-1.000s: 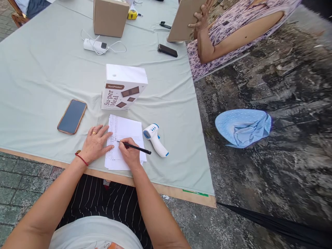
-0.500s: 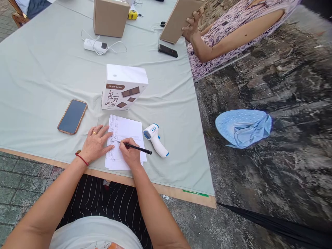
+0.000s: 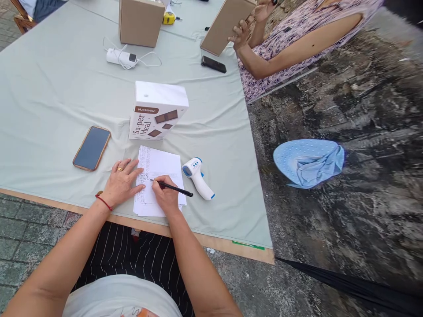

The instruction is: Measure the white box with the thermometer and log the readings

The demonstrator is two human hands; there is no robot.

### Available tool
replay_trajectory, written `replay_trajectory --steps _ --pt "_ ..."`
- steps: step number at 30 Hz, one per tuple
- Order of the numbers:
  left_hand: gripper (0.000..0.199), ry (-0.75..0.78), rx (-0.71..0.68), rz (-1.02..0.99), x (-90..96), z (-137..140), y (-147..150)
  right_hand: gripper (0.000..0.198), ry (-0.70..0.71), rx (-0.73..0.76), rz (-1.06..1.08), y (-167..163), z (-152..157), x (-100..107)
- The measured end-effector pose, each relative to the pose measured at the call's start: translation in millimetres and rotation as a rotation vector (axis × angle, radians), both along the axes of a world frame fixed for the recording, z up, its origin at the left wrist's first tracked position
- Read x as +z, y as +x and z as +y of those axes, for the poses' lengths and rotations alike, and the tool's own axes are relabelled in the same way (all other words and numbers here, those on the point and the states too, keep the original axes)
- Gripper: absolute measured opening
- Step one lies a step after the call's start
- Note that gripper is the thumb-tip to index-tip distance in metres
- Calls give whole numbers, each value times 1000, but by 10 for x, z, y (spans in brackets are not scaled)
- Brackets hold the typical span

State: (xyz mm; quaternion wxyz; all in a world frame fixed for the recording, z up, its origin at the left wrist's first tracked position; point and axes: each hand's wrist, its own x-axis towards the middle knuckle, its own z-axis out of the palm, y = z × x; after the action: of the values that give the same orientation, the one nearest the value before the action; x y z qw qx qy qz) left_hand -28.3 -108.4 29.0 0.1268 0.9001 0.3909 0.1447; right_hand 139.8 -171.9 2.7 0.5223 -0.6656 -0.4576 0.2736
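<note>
A small stack of white paper sheets with writing along its left side lies near the table's front edge. My right hand is closed round a black pen, its tip at the paper. Flat on the left border of the sheets rests my left hand, fingers spread. Just right of the paper lies a white and blue infrared thermometer. Behind it all stands a white Su-per Meal box. A smartphone in a brown case lies to the left of my left hand.
Farther back are a cardboard box, a white power strip with a cable, a yellow tape measure and a black device. At the right, another person's hand touches a tilted cardboard box. A blue hat lies beyond the table.
The other person's second hand has come into view above the tilted cardboard box, which has shifted slightly left. My hands, the pen and the paper stay almost where they were.
</note>
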Motion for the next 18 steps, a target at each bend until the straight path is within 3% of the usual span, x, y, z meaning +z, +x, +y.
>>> replay_trajectory --steps 7,12,15,18 --pt "44 19 -3 29 17 5 2 10 60 -21 -70 7 -27 -31" --pt "44 4 4 30 11 -12 3 19 212 -6 -340 185 -26 -18" --pt "48 -92 -3 -22 7 55 -35 33 208 86 -557 355 55 -63" --pt "59 -257 61 -157 44 293 -56 46 144 168 -732 470 153 -112"
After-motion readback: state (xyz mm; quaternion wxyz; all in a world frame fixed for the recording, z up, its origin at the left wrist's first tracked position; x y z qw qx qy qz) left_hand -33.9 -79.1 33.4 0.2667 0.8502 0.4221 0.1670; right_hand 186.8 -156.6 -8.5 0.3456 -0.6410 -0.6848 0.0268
